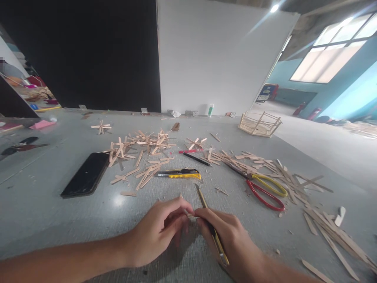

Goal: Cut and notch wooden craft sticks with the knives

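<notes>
Low in the middle of the view, my left hand (160,230) is closed, thumb and fingers pinching a small light wooden stick piece (190,215), mostly hidden by the fingers. My right hand (226,232) is closed round a slim gold-and-black craft knife (218,243), its blade pointing away from me. The right fingertips also meet the wooden piece, so both hands nearly touch there. Just beyond them lies a yellow and black utility knife (184,173). Scissors (266,190) with one red and one yellow handle lie to the right of it.
Wooden sticks (149,141) lie loose and in crossed bundles across the table (165,198). A black phone (85,175) lies at left. A black pen (196,158) is behind the utility knife. A stick frame (259,125) and a small white-green bottle (210,110) stand farther back.
</notes>
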{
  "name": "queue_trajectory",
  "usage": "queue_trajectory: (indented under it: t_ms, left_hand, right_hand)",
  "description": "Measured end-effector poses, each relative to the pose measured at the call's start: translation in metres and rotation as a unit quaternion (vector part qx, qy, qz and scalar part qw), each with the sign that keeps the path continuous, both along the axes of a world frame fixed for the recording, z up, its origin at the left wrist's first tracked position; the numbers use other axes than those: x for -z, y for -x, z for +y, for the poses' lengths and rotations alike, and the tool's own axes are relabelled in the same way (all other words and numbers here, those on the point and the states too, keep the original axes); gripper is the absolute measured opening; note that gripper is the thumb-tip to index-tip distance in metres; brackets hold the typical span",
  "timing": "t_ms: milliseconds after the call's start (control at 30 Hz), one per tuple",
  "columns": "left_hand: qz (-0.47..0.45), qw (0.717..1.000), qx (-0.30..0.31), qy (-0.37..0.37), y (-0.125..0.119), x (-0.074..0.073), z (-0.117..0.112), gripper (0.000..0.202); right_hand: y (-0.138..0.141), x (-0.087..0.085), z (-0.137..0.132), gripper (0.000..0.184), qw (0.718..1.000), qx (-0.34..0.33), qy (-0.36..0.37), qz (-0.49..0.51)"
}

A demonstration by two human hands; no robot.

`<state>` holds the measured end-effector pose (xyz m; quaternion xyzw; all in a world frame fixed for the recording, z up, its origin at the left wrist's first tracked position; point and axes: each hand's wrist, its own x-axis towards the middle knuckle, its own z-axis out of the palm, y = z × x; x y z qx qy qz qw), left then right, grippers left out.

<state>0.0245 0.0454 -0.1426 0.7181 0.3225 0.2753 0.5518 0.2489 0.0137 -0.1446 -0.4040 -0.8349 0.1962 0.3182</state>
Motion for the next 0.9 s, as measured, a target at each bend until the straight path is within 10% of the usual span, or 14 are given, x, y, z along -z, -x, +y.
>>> queue_trajectory:
  t_ms: [900]
  left_hand:
    - [-0.004, 0.997, -0.010, 0.083, -0.0015, 0.0038, 0.0029, 0.022]
  right_hand:
    - [0.0014, 0.0004, 0.0009, 0.024, 0.999, 0.000, 0.039, -0.020]
